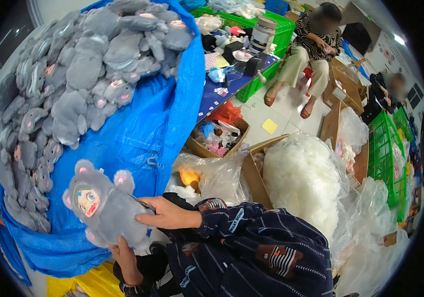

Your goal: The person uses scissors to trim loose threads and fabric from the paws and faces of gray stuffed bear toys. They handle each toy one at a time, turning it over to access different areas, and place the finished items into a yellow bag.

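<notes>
A grey plush bear toy [110, 218] with a printed doll-like face, pink-lined ears and pink paw pads is held between both hands over the edge of the blue sack. My right hand [165, 214] is closed on the toy's lower side, with the thumb across its body. Below it, my left hand [124, 255] pinches the toy's bottom edge; part of its fingers is hidden behind the plush. The toy lies tilted, face up, its head toward the left.
A large blue woven sack [123, 128] holds a heap of similar grey plush toys [80, 69]. To the right stand a carton of white stuffing [298, 171], a box of scraps [245, 127], a cluttered blue table [222, 94] and green crates [382, 153]. A seated person [316, 44] works farther back.
</notes>
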{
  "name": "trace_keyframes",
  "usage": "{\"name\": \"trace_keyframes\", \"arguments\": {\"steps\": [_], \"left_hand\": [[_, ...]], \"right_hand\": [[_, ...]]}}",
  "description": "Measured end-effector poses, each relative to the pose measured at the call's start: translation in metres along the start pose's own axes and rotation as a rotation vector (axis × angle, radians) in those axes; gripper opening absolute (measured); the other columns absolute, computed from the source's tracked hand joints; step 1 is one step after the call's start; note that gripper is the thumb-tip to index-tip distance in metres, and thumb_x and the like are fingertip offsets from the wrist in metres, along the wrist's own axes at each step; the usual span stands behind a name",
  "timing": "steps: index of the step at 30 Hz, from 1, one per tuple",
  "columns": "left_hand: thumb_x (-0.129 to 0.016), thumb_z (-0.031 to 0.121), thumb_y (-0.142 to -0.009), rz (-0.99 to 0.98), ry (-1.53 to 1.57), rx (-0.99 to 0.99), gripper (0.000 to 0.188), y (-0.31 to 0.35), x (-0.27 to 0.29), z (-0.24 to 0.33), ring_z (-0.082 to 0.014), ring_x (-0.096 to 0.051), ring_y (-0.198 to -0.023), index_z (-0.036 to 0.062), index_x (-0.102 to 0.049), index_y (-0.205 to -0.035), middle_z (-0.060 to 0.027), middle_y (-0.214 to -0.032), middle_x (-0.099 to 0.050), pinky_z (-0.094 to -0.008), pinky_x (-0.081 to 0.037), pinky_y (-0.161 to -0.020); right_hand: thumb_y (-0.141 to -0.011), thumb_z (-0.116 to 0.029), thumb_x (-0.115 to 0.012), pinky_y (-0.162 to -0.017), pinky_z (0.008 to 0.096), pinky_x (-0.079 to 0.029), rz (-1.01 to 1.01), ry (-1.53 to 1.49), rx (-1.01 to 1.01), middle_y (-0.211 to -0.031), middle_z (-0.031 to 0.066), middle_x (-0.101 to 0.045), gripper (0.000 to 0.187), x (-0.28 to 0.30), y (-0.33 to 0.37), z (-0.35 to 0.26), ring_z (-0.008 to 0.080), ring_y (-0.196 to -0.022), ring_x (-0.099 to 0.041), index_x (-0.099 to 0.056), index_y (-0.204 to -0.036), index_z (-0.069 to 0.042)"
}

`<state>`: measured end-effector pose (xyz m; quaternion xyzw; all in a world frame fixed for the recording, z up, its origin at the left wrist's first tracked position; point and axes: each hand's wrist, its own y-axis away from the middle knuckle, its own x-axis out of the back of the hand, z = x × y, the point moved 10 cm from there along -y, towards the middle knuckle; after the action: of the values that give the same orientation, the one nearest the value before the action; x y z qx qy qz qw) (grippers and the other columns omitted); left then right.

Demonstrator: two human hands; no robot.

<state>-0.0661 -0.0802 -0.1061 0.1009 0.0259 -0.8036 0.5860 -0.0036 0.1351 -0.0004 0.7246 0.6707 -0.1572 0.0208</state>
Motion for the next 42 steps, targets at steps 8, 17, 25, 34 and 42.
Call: {"name": "trace_keyframes", "arguments": {"steps": [8, 17, 25, 34, 42], "left_hand": [[-0.054, 0.021, -0.092, -0.39, -0.215, -0.161, 0.032, 0.0, -0.088, 0.09, -0.0166, -0.056, -0.075, -0.0002, -0.05, -0.116, -0.0102, -0.087, -0.059, -0.0283, -0.046, -0.071], [-0.048, 0.012, -0.097, -0.275, -0.205, -0.181, 0.016, -0.023, -0.09, 0.086, -0.0098, -0.051, -0.064, 0.0002, -0.057, -0.101, -0.0052, -0.069, -0.055, -0.0222, -0.041, -0.059], [-0.053, 0.012, -0.095, -0.168, -0.221, -0.116, 0.015, -0.017, -0.077, 0.07, -0.0088, -0.053, -0.064, 0.0001, -0.06, -0.095, -0.0039, -0.072, -0.057, -0.0225, -0.043, -0.059], [-0.053, 0.012, -0.094, -0.191, -0.265, -0.128, 0.014, 0.0, -0.078, 0.071, -0.0083, -0.053, -0.065, 0.0008, -0.06, -0.096, -0.0036, -0.071, -0.058, -0.0224, -0.043, -0.059], [-0.053, 0.013, -0.095, -0.166, -0.261, -0.121, 0.013, -0.001, -0.064, 0.068, -0.0084, -0.053, -0.065, 0.0018, -0.06, -0.096, -0.0034, -0.071, -0.058, -0.0213, -0.041, -0.06]], "right_hand": [[-0.084, -0.025, -0.065, -0.06, 0.0286, -0.044, 0.422, 0.4, 0.319, -0.073, 0.0052, -0.06, 0.026, 0.108, 0.032, -0.124, 0.0114, -0.068, -0.054, -0.061, -0.088, 0.001], [-0.088, -0.021, -0.055, -0.039, 0.0218, -0.02, 0.86, 0.555, 1.768, -0.054, -0.006, -0.029, 0.019, 0.108, 0.285, -0.369, 0.0054, -0.043, -0.024, -0.045, -0.083, -0.006], [-0.085, -0.032, -0.063, -0.05, 0.0236, -0.033, 1.258, 0.886, 1.71, -0.063, 0.0006, -0.047, 0.032, 0.221, 0.302, -0.446, 0.0085, -0.054, -0.042, -0.056, -0.082, -0.001], [-0.09, -0.028, -0.062, -0.058, 0.0235, -0.042, 1.229, 1.002, 0.779, -0.069, 0.003, -0.063, 0.028, 0.349, 0.111, -0.388, 0.0071, -0.062, -0.055, -0.064, -0.086, -0.001], [-0.094, -0.018, -0.056, -0.061, 0.0227, -0.044, 0.774, 0.551, 0.5, -0.071, 0.0032, -0.063, 0.021, 0.227, 0.039, -0.202, 0.0076, -0.065, -0.056, -0.064, -0.098, 0.002]]}}
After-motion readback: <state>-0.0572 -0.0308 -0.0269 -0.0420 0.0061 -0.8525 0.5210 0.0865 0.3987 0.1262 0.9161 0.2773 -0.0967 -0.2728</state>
